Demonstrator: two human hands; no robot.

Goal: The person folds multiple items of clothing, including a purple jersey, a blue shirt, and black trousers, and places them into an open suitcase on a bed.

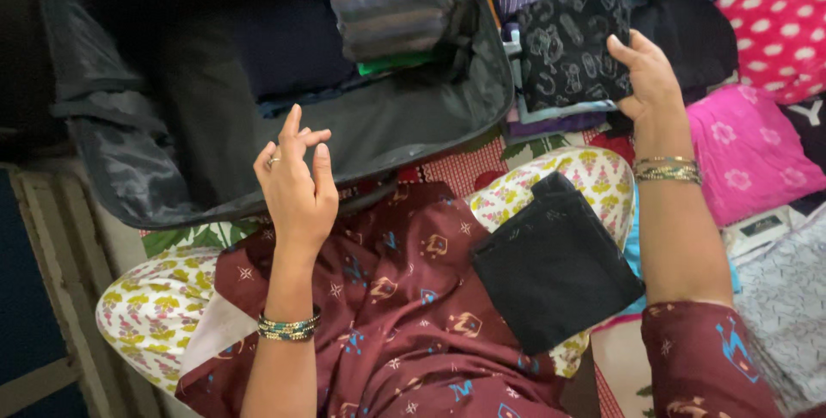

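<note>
A folded black patterned garment (572, 44) is gripped by the right hand (647, 74) beside the open suitcase (387, 126); the left hand (297, 181) is raised, open and empty. Packing seems underway; placement inside is called for next.

The open suitcase (258, 151) is lined with smooth grey synthetic fabric of slight sheen. Right of it, the folded black printed garment (572, 48) is matt woven cloth. The folded black cloth (555, 267) on the lap below is matt and finely textured; the bangles (667, 170) look like glossy metal.
</note>
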